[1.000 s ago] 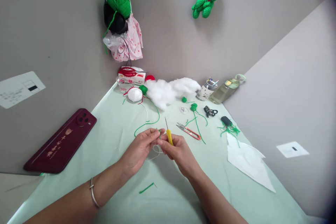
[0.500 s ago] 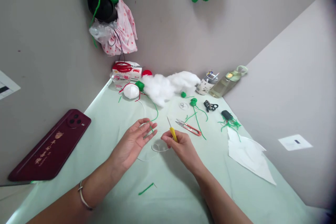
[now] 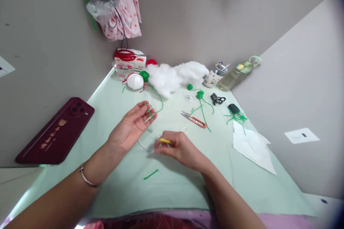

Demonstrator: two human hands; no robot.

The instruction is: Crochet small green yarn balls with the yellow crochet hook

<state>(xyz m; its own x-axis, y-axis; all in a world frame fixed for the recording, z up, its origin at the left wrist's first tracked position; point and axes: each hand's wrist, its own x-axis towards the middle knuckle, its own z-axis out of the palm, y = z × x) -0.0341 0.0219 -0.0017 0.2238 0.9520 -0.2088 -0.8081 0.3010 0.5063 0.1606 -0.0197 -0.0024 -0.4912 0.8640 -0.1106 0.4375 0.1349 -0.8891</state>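
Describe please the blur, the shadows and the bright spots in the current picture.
In the head view, the right hand is blurred at the fingertips, with a soft shadow below; in the head view, the table shows glare along its left edge; in the head view, the upper right corner darkens to black.

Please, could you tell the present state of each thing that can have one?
Left hand, partly open
Green yarn, across left hand
Right hand, closed on crochet hook
Thread snips, blades apart
Red-handled scissors, open or shut unclear
Water bottle, lid on
Phone, back showing
Pen cup, holding pens
Stuffing, loose
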